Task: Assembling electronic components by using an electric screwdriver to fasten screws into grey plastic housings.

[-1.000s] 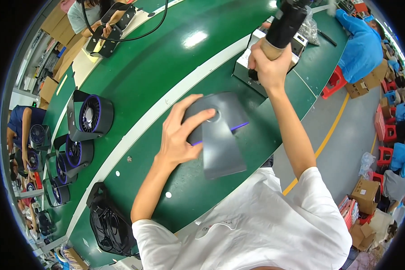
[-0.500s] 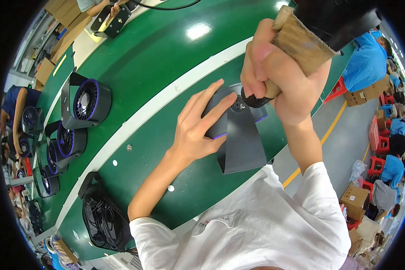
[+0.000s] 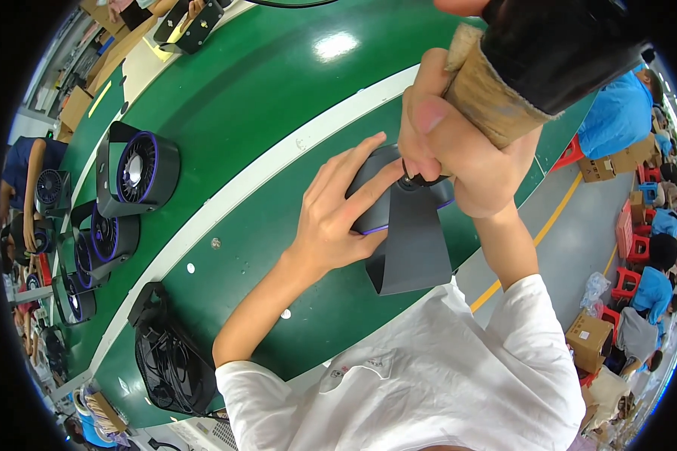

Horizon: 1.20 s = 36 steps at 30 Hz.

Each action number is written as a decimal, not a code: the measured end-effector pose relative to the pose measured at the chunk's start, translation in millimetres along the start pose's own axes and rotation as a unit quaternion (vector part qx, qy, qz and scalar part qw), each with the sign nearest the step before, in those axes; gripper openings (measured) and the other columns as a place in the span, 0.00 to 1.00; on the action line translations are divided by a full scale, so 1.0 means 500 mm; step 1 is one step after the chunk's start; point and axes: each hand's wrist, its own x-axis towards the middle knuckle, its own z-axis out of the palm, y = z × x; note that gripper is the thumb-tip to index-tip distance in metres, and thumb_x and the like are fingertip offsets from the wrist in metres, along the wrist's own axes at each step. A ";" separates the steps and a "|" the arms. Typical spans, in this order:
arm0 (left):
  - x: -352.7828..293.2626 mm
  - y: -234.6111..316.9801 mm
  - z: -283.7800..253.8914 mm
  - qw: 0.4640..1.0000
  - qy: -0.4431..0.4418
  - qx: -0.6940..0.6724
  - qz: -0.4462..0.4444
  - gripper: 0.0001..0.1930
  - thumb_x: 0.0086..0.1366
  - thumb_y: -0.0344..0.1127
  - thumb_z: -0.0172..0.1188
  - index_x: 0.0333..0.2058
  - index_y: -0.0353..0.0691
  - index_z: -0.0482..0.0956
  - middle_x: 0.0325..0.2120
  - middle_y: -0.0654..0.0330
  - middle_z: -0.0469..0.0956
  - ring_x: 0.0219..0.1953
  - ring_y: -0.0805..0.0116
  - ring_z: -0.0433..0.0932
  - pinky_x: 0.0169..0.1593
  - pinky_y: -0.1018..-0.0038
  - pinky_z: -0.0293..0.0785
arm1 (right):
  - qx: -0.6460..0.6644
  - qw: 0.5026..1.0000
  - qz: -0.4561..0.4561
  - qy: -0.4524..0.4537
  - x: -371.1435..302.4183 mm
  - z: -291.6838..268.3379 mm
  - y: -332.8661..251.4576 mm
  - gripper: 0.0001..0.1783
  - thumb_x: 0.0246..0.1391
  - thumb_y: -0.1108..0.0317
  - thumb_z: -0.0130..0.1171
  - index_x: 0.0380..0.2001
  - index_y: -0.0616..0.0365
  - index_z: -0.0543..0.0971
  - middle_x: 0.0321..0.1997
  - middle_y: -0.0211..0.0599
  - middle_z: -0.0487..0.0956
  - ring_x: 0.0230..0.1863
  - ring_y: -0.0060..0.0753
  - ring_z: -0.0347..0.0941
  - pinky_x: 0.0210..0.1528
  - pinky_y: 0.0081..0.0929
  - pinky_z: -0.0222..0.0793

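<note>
On the green table before me lies a dark grey fan (image 3: 367, 197) with a thin purple ring at its edge. Its flat grey bracket (image 3: 410, 248) points toward me. My left hand (image 3: 331, 218) grips the housing, fingers spread over it and thumb at the near side, with the index fingertip by the bracket's pivot. My right hand (image 3: 466, 150) is wrapped round an electric screwdriver (image 3: 504, 94), black with a tan wrapped band. The tool's dark nose meets the bracket at the pivot, beside my left index finger. My right fingers partly hide that spot.
Several similar fans (image 3: 137, 169) stand along the left beyond a white strip (image 3: 278, 154). A black bundle with cables (image 3: 165, 361) lies at the near left. Co-workers' hands handle parts at the far left and top. Red stools and cartons (image 3: 588, 338) stand at right.
The screwdriver and my right hand have come down slightly to the left, bringing the nose onto the bracket's pivot. The fan has shifted a little toward me under my left hand.
</note>
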 end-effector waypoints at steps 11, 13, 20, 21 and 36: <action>-0.014 0.021 0.044 0.878 0.063 -0.315 -0.354 0.30 0.58 0.30 0.62 0.61 0.49 0.66 0.55 0.56 0.70 0.53 0.57 0.73 0.57 0.60 0.70 | -0.046 0.983 -0.112 0.135 0.005 -0.128 0.000 0.13 0.48 0.81 0.51 0.39 0.71 0.66 0.17 0.35 0.67 0.12 0.25 0.64 0.15 0.23 0.64; -0.058 -0.008 0.063 0.619 0.098 -0.560 -0.542 0.25 0.66 0.38 0.54 0.61 0.44 0.64 0.56 0.55 0.69 0.53 0.59 0.73 0.58 0.58 0.70 | -0.170 0.960 -0.133 0.180 0.015 -0.177 0.026 0.24 0.47 0.82 0.52 0.50 0.70 0.64 0.19 0.34 0.70 0.14 0.25 0.66 0.17 0.22 0.65; -0.054 -0.010 0.063 0.394 -0.039 -0.699 -0.595 0.29 0.71 0.54 0.41 0.59 0.36 0.63 0.55 0.49 0.69 0.52 0.55 0.74 0.57 0.55 0.71 | -0.276 0.920 -0.084 0.265 -0.016 -0.253 0.132 0.30 0.44 0.85 0.53 0.54 0.66 0.65 0.21 0.33 0.71 0.15 0.23 0.68 0.18 0.23 0.65; -0.062 -0.026 0.064 0.340 -0.028 -0.730 -0.592 0.30 0.70 0.55 0.41 0.59 0.36 0.63 0.55 0.49 0.69 0.51 0.53 0.74 0.57 0.55 0.72 | -0.283 0.917 -0.086 0.268 -0.012 -0.244 0.129 0.30 0.44 0.85 0.53 0.54 0.66 0.65 0.21 0.33 0.71 0.15 0.23 0.68 0.18 0.23 0.65; -0.094 -0.080 0.091 0.327 -0.115 -0.789 -0.507 0.36 0.70 0.61 0.35 0.59 0.31 0.62 0.49 0.50 0.74 0.44 0.56 0.77 0.51 0.61 0.75 | -0.066 0.986 -0.023 0.154 0.065 0.001 -0.054 0.30 0.54 0.63 0.57 0.53 0.69 0.58 0.16 0.38 0.70 0.10 0.25 0.64 0.14 0.21 0.62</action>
